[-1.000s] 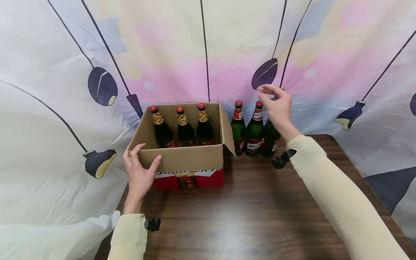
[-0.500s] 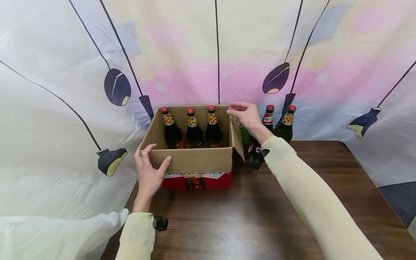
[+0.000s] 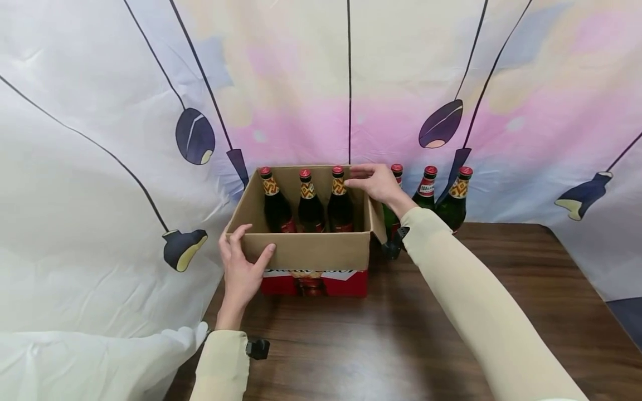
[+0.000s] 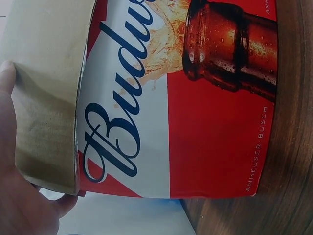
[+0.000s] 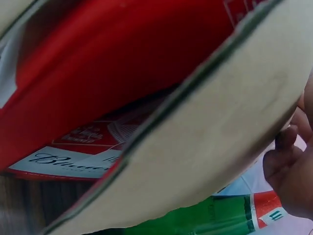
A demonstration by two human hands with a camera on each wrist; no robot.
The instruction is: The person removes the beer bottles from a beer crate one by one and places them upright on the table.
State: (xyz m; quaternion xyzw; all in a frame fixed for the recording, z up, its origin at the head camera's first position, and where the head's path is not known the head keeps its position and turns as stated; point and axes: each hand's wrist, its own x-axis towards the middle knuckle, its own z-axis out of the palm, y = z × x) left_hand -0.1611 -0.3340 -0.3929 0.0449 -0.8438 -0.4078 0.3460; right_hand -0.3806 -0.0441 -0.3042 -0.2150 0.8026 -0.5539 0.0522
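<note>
right hand (image 3: 380, 184) moved leftward, woodgrain table (image 3: 401, 334), cloth (image 3: 301, 72)

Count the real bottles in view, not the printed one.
6. Three are inside the box: left bottle, middle bottle and right bottle. Three are right of it: nearest bottle, next bottle and outermost bottle. More could be hidden by the box walls or right sleeve.

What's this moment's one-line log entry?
left grip: holding Budweiser box; right grip: at far-right corner; inside: three dark bottles; outside: three green bottles
</note>
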